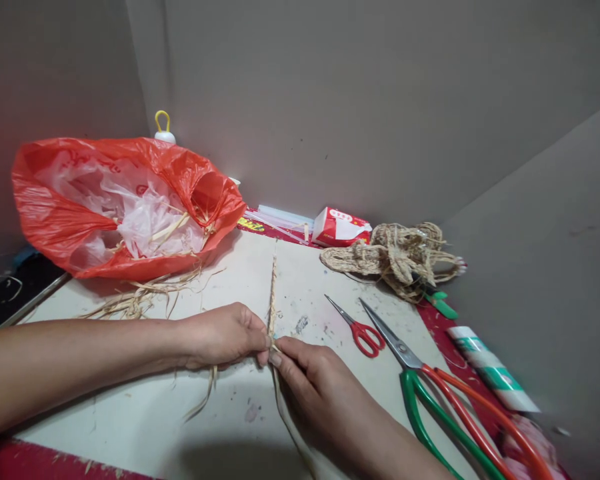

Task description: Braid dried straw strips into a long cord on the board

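A thin braid of pale straw (273,293) runs up the white board from between my hands. My left hand (235,337) pinches the braid's near end from the left, with a loose strand (203,397) hanging below its fingers. From the right, my right hand (313,373) pinches the same end, its thumb and forefinger almost touching the left fingertips. Another long straw strand (286,420) trails from the pinch toward the front edge. Loose straw strands (140,297) lie in a heap beyond my left forearm.
A red plastic bag (70,247) holding straw stands at the back left. Small red scissors (363,333) and large shears (405,353) lie at right. Behind them are coiled straw braids (400,260) and a tissue pack (337,227). A white-and-green roll (495,370) lies at the right edge.
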Demonstrator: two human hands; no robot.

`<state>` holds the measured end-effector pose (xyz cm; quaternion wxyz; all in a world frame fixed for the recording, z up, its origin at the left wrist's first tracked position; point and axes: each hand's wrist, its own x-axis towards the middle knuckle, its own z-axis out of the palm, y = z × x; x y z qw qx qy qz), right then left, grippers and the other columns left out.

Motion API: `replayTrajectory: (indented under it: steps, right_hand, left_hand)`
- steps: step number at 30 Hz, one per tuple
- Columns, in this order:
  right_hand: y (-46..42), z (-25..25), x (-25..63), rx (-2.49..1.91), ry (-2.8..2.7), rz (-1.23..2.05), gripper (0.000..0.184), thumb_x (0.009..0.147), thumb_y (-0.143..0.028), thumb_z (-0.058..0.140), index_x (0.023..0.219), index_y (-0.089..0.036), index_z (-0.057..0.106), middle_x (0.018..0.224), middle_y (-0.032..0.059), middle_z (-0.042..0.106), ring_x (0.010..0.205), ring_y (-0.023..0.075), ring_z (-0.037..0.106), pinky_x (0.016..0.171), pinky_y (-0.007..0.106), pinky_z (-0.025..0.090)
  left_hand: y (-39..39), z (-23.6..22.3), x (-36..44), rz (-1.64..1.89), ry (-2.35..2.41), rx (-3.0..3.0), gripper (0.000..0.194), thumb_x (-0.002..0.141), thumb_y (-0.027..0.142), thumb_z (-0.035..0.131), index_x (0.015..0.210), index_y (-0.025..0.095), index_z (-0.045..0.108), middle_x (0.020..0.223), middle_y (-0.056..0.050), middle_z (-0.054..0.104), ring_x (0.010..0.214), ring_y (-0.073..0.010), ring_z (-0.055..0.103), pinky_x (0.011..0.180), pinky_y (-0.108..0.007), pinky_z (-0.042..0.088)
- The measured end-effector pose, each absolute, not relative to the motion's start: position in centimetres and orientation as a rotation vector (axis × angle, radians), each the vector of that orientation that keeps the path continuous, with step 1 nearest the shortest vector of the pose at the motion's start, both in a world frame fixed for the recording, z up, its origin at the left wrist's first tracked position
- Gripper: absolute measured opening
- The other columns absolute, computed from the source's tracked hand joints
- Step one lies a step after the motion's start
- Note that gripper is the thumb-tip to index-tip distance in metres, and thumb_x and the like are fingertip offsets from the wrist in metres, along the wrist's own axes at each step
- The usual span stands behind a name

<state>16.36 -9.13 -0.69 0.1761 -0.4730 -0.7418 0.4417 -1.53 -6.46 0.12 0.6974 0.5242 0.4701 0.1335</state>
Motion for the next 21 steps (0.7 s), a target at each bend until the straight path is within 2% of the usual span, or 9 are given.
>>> replayTrajectory:
  steps: [5,11,18,21]
  right_hand:
    - [-8.9,0.3,16.9,-1.468,-2.114,1.192,0.027,0.089,-0.034,0.046,0.068,-0.02,0.056,0.066,0.0019,0.058,0.063,0.0167,0.049,0.061,0.027,0.037]
    - [-10.3,-0.2,15.5,-1.358,-1.976,1.329,0.032,0.091,-0.036,0.038,0.063,-0.02,0.044,0.06,-0.0006,0.048,0.058,0.0136,0.046,0.055,0.024,0.035]
    - [-11.6,-2.3,14.9,-1.407,-2.451,0.724,0.021,0.089,-0.024,0.037,0.075,-0.019,0.052,0.062,0.0051,0.064,0.052,0.0168,0.057,0.05,0.024,0.033]
    - [-11.9,-2.4,14.7,-1.381,-2.609,0.54,0.016,0.083,-0.017,0.041,0.078,-0.018,0.056,0.064,0.0062,0.066,0.052,0.0172,0.059,0.047,0.024,0.031]
  left_hand:
    - [-6.7,0.1,-1.4,0.307,1.107,1.26,0.021,0.076,0.028,0.049,0.061,0.015,0.057,0.037,0.009,0.03,0.035,-0.0051,0.018,0.039,-0.023,0.012]
    - [-7.0,-1.1,-1.2,0.421,1.075,1.287,0.02,0.072,0.026,0.05,0.057,0.014,0.053,0.046,0.007,0.04,0.044,-0.0057,0.027,0.044,-0.022,0.02]
    - [-7.7,-0.8,-0.9,0.5,1.025,1.101,0.033,0.073,0.035,0.052,0.049,0.018,0.038,0.036,0.009,0.025,0.035,-0.0047,0.017,0.04,-0.023,0.011]
    - [-7.8,-0.9,-0.8,0.519,1.005,1.074,0.026,0.07,0.033,0.058,0.054,0.017,0.046,0.04,0.008,0.037,0.037,-0.0048,0.024,0.04,-0.022,0.014]
